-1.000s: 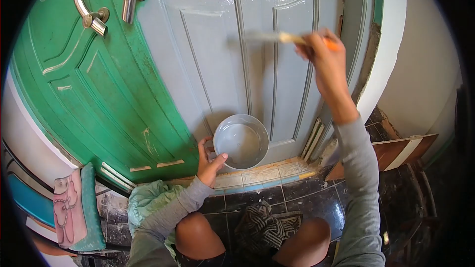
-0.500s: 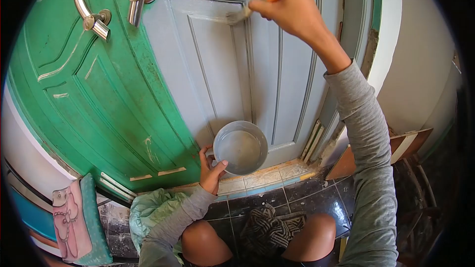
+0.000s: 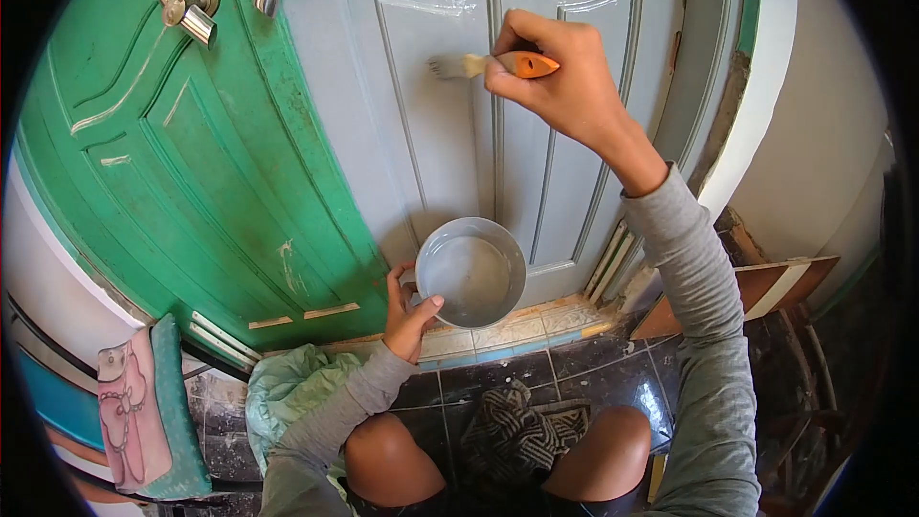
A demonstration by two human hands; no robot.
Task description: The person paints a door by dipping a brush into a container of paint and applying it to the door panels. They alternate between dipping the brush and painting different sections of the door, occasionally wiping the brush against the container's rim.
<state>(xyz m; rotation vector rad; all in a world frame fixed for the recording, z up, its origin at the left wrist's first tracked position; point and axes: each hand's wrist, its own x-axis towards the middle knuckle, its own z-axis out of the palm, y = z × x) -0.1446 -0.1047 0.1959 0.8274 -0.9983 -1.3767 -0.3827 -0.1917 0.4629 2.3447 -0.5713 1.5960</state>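
In my right hand [image 3: 565, 77] is a paintbrush [image 3: 522, 64] with an orange handle, its grey-coated bristles pointing left over a panel of the grey door [image 3: 436, 124]. My left hand [image 3: 410, 311] grips the side of a round paint pot [image 3: 469, 273], thumb at its rim. Pale grey paint lies in the bottom of the pot, which is held in front of the door's lower part. Wet-looking shine shows on the door's upper panels.
A green door leaf [image 3: 220, 163] with metal handles [image 3: 187, 10] adjoins on the left. Below lie a light green cloth [image 3: 297, 393], a patterned cloth [image 3: 522, 431] and dark tiles [image 3: 613, 373]. A pink and teal cushion [image 3: 153, 412] stands lower left; brown boards [image 3: 780, 292] lean at right.
My right hand has come down with the paintbrush, from the panel's top moulding to lower over the panel. The pot stays in my left hand, and the view has tilted slightly.
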